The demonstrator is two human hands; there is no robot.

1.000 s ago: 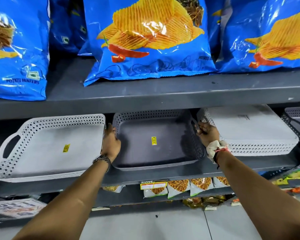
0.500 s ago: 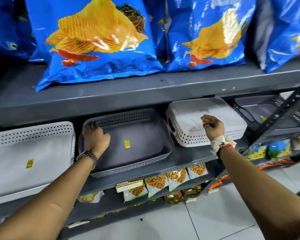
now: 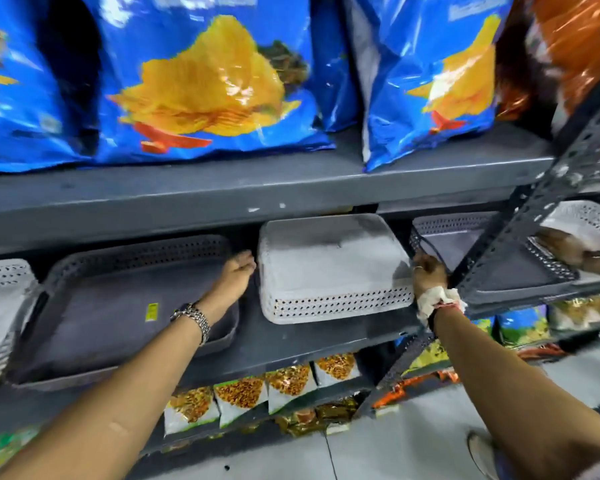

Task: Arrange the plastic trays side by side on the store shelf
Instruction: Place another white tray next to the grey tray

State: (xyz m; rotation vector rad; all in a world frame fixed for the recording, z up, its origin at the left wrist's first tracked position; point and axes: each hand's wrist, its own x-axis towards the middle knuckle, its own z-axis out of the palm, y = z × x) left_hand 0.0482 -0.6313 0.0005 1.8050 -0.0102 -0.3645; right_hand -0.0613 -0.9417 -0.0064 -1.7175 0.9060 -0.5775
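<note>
An overturned white perforated tray stack lies on the grey middle shelf. My left hand curls against its left side and my right hand grips its right front corner. Left of it lies a dark grey tray with a yellow sticker, open side up, under my left forearm. A white tray shows at the far left edge. Right of the stack, behind a slanted post, sit another dark grey tray and a white tray.
Blue chip bags fill the upper shelf low over the trays. A perforated steel post slants across the right side. Another person's hand rests on the far right trays. Snack packets line the shelf below.
The view has swung right. My left hand left the dark grey tray and moved to the white stack's left side. My right hand slid from its top to its right corner.
</note>
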